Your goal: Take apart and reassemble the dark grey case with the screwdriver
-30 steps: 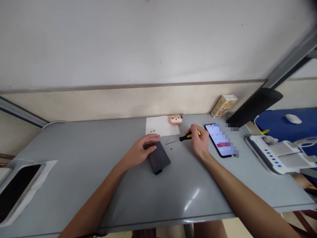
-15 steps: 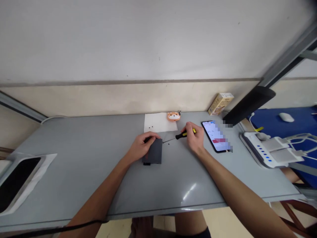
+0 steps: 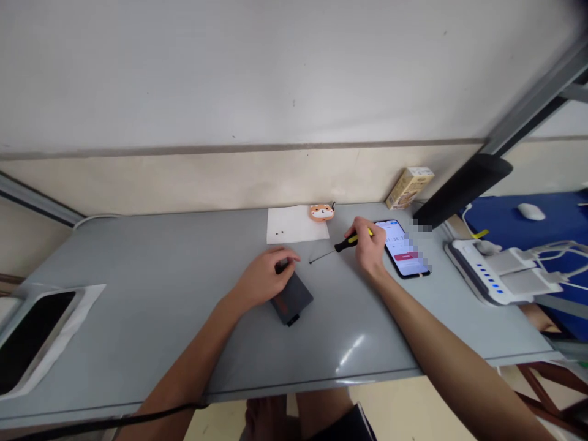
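Observation:
My left hand (image 3: 263,278) rests with curled fingers on the upper corner of a small dark grey box (image 3: 293,298) that lies flat on the grey table (image 3: 151,294). My right hand (image 3: 370,246) is closed round the black and yellow handle of a thin screwdriver (image 3: 340,246). Its metal shaft points left and down toward the table, ending just right of the box. A white paper sheet (image 3: 295,225) with two tiny dark screws (image 3: 278,233) lies behind the box.
A lit phone (image 3: 404,248) lies right of my right hand. An orange animal-shaped charm (image 3: 321,212) and a small carton (image 3: 408,187) stand near the back wall. A white device (image 3: 491,269) sits at the right, a dark tray on white wrap (image 3: 32,334) at the left edge.
My left hand has turned the dark box from square-on to slanted. My right hand lifted the screwdriver slightly and shifted right, closer to the phone.

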Demonstrator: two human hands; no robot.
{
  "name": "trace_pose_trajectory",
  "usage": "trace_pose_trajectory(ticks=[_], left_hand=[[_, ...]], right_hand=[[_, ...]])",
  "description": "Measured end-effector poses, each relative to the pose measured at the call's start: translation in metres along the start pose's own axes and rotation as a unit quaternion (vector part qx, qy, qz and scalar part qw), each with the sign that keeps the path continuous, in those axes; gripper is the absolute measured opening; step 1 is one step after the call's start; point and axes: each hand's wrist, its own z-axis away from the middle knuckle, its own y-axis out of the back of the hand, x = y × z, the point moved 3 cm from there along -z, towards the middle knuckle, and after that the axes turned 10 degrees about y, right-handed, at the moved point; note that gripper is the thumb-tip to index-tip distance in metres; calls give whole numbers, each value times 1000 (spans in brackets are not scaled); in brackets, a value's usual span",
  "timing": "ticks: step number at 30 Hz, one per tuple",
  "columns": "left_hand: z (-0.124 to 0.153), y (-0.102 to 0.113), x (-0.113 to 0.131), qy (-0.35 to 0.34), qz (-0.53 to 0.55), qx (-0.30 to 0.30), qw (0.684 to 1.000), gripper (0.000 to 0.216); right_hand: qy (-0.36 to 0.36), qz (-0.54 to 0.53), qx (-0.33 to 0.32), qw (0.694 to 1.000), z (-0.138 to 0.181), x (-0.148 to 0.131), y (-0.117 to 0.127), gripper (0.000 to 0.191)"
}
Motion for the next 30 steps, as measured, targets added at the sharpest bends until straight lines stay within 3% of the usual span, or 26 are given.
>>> trace_pose_trajectory(ticks=[6,16,26,30], left_hand=[[0,-8,13,50,-20,-3,999,27],[-19,6,13,8,-8,-19,1000,20],[-24,11,9,-37,-31,-17,999,15],[-22,15,7,-53,-51,-30,997,16]], right_hand=[[-65,-49,38,996,0,7,-2,45],[-155,-108,51,981,3,19,-9,45],[-143,-110,1,984,8,16,-18,42],[-161,-118,10,980,8,17,-18,43]])
